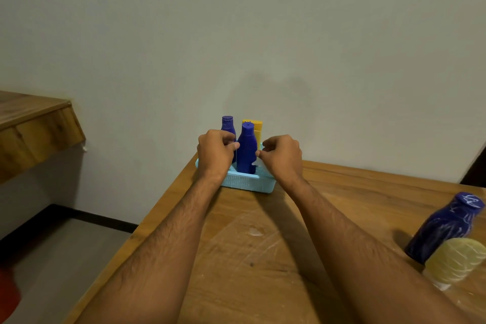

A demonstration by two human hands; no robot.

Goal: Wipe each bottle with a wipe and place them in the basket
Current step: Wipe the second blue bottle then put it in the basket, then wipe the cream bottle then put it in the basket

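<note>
I see both hands reaching out over the wooden desk (236,258) to a light blue basket (244,181) that sits at the desk's far edge by the wall. Three bottles stand upright in it: a blue bottle (246,150) in front, a second blue bottle (227,125) behind it to the left, and a yellow bottle (256,126) at the back right. My left hand (215,151) has its fingers curled against the left side of the front blue bottle, gripping it. My right hand (282,156) pinches a white wipe (259,162) that touches the same bottle's right side. Well apart, at the right edge of the desk, stands a smeared blue bottle (444,226), with a pale yellow ribbed container (455,263) just in front of it.
</note>
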